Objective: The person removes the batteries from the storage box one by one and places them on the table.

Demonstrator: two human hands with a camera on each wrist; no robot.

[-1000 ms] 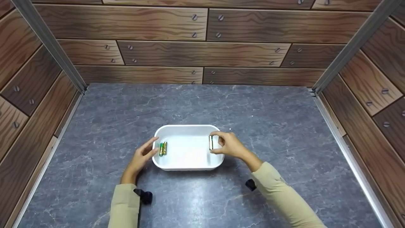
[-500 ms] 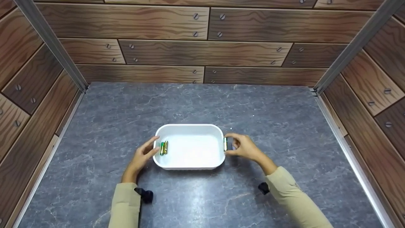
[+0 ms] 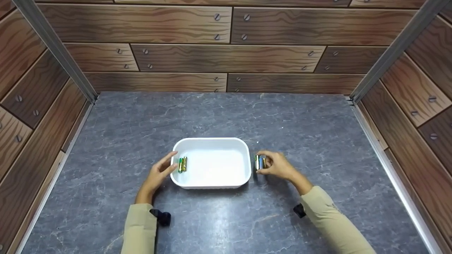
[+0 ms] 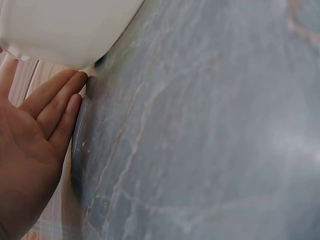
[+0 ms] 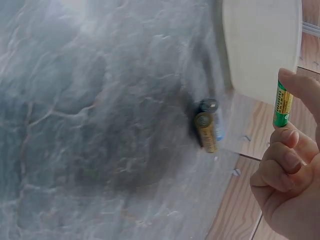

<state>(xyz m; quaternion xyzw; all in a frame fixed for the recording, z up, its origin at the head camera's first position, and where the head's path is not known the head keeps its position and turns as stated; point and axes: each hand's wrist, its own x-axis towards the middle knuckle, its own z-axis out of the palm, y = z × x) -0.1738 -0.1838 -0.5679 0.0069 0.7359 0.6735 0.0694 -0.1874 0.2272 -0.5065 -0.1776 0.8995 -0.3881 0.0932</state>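
A battery (image 5: 282, 105) with a green and gold wrapper is pinched by its two ends in my right hand (image 3: 279, 165), just right of the white plastic basin (image 3: 212, 185). Below this hand, a blue battery (image 5: 218, 127) and a gold battery (image 5: 206, 134) stand side by side on the table in the right wrist view. My left hand (image 3: 157, 173) rests against the basin's left end, its fingers fairly straight with tips at the rim; the left wrist view shows several fingers (image 4: 52, 102) under the basin's side. Two batteries (image 3: 183, 164) lie inside the basin at the left.
The grey marbled tabletop (image 3: 219, 113) extends around the basin. Wood-plank patterned walls (image 3: 226, 58) close off the back and both sides, with metal posts (image 3: 67, 53) in the corners. A tiny white speck lies behind the right hand.
My right hand has carried its battery from over the basin's right end out past the rim, to above the batteries on the table. The left hand has stayed in place.
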